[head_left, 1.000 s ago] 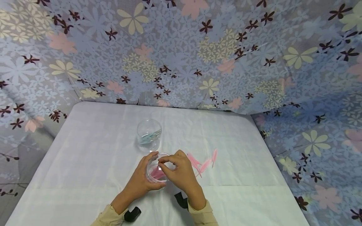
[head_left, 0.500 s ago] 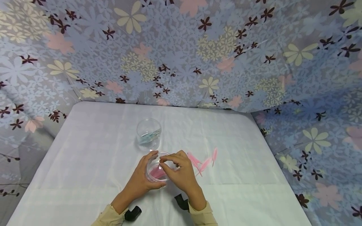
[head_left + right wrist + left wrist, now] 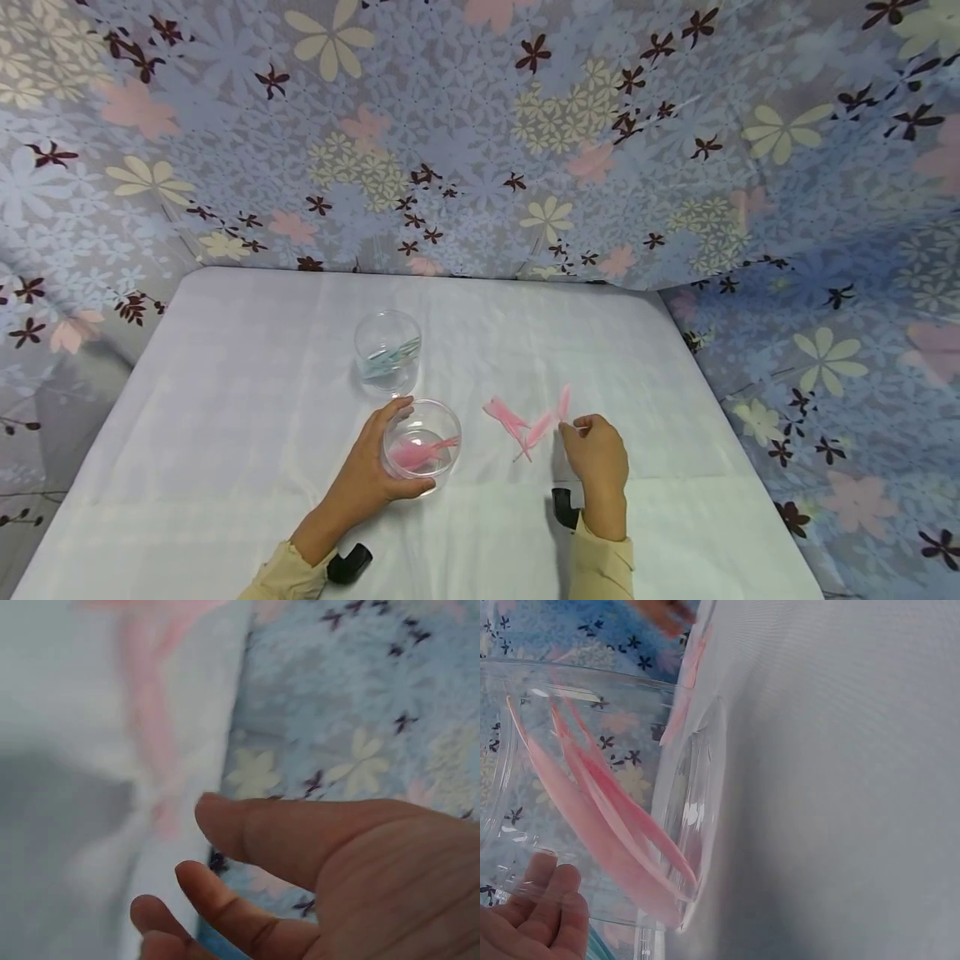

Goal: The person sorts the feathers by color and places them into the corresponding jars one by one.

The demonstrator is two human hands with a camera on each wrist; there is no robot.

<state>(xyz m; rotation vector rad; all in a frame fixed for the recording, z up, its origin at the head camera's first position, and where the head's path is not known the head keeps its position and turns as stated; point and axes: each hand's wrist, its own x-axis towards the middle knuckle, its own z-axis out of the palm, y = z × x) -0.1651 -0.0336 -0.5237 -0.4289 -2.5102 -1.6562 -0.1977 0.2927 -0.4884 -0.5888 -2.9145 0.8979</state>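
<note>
My left hand (image 3: 381, 460) grips a clear plastic cup (image 3: 450, 417) around its left side, thumb at the front and fingers behind. Several pink feathers (image 3: 604, 817) lean inside this cup, seen through its wall in the left wrist view. Over to the right, my right hand (image 3: 597, 457) reaches low over the table at the lower end of a loose pink feather (image 3: 564, 402). In the right wrist view its thumb and forefinger stand apart, and nothing shows between them. More pink feathers (image 3: 506, 415) lie on the cloth between the cup and that hand.
A second clear cup (image 3: 372, 337) holding blue-green feathers (image 3: 393, 358) stands just behind the first. White cloth covers the table (image 3: 247, 400). A floral curtain (image 3: 465, 150) hangs along its back and sides.
My right hand has left the cup's mouth and moved right to the loose feathers. Pink stems now show at the cup's right side. My left hand keeps its grip on the cup.
</note>
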